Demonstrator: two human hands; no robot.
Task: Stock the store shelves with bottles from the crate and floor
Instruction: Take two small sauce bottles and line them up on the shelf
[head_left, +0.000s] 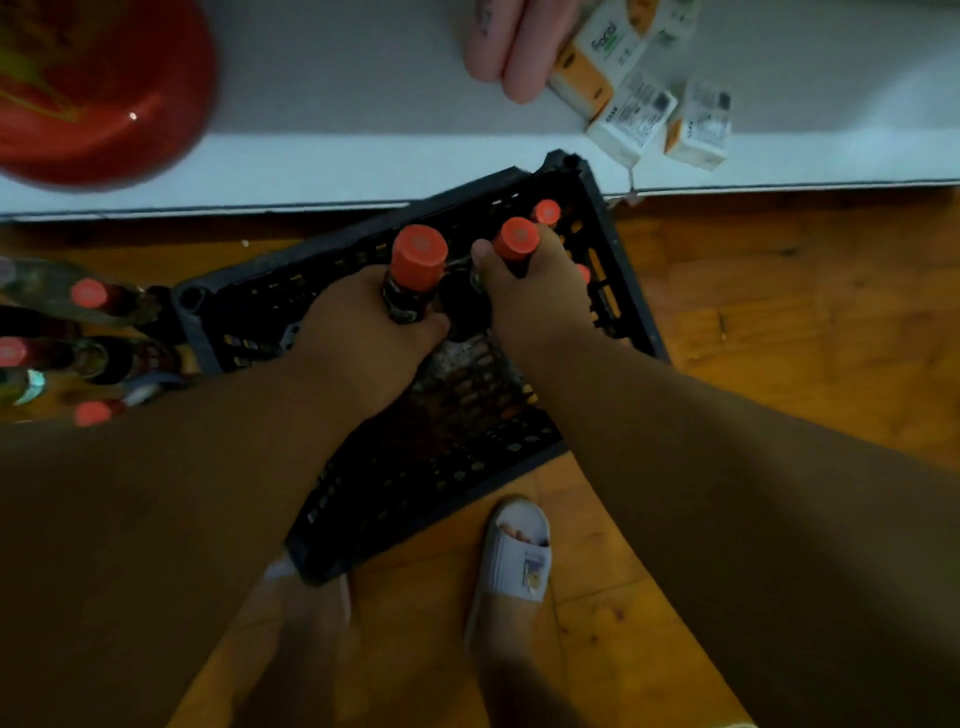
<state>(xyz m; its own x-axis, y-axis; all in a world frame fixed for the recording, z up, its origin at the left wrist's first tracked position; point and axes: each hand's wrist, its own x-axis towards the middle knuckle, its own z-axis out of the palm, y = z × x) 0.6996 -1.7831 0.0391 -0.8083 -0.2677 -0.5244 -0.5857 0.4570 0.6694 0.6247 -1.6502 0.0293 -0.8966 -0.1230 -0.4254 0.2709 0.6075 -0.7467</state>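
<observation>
- Floor bottles (88, 296): at least four orange caps are showing at far left, lying beside the crate (467, 415), blurred.
- Left hand (358, 343) is gripping one orange-capped bottle (415, 270) by its neck over the crate.
- Right hand (535, 296) is curling round a second bottle (514, 239), just beside the first.
- Two more caps (546, 212) are peeking out past the right hand, inside the crate.
- Shelf (363, 156) is lying beyond, carrying a red bowl (93, 88) and small boxes (634, 124).

Both hands, left (363, 332) and right (535, 291), reach down, fingers curled gripping.
</observation>
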